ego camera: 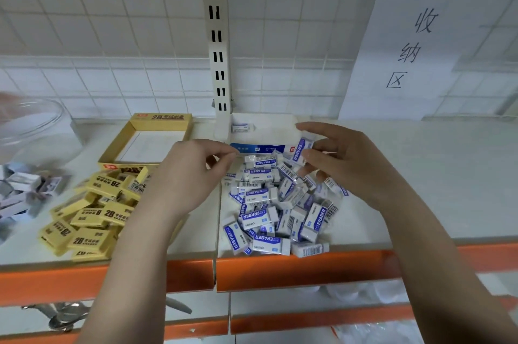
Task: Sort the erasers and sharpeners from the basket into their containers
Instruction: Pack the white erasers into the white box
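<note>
A pile of white-and-blue erasers point(269, 203) lies on the white shelf, in front of a white box point(263, 130) with a blue front wall. One eraser lies inside that box. My right hand point(347, 167) is over the pile's far right and holds one white-and-blue eraser point(301, 148) between thumb and fingers, at the box's front right corner. My left hand point(190, 175) pinches thumb and forefinger at the left end of the box's blue wall. To the left, yellow 2B erasers point(92, 214) are heaped before an open yellow box point(131, 130).
A blurred heap of small grey and white items point(25, 189) lies at far left, below a clear round container point(30, 125). A slotted upright post point(218, 63) stands behind the boxes. The shelf has an orange front edge point(302, 268). A paper sign point(412, 49) hangs at right.
</note>
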